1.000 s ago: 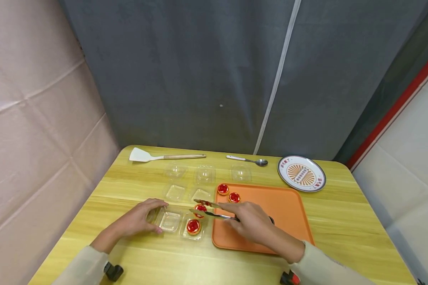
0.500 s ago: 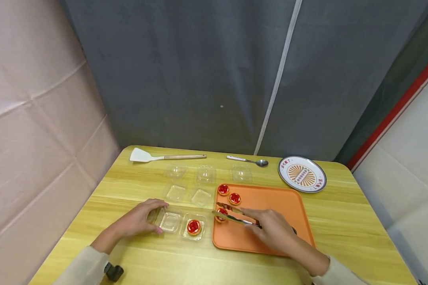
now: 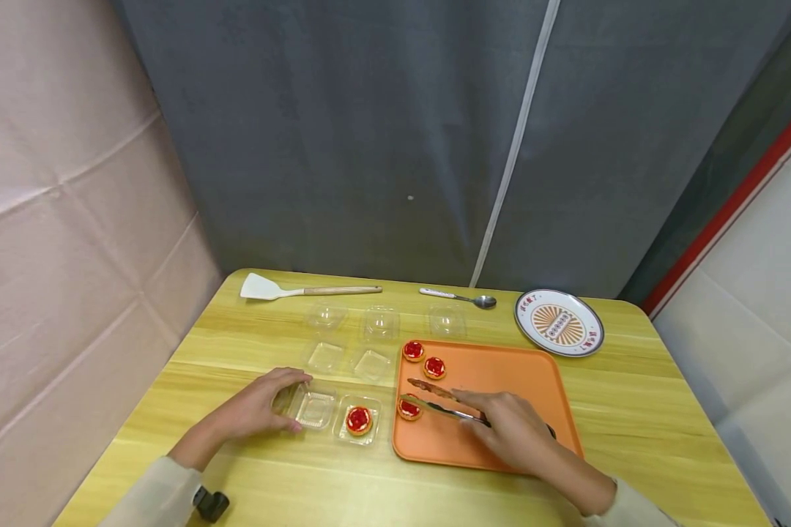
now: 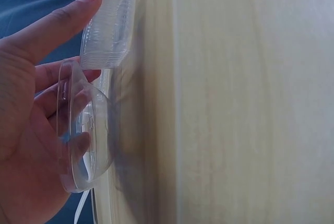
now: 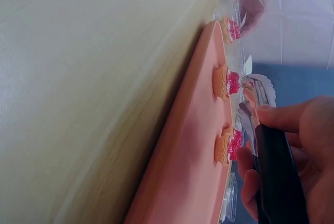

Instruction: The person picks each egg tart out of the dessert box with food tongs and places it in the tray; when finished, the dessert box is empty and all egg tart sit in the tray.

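Note:
My left hand holds the left side of an open clear plastic box, thumb against its base and fingers behind its domed lid. Joined on its right stands a square clear compartment with one red-topped tart in it. My right hand grips a pair of tongs by the black handles. Their metal tips stand spread above a tart on the left edge of the orange tray. Two other tarts lie at the tray's back left, one behind another.
Several clear plastic boxes lie behind the hands. Along the back are a white spatula with a wooden handle, a spoon and a patterned round plate. A grey curtain hangs behind the table.
The tongs have carried a tart rightward from above the compartment to the tray's left edge and let it go there; their tips have spread. The left hand stays on the box.

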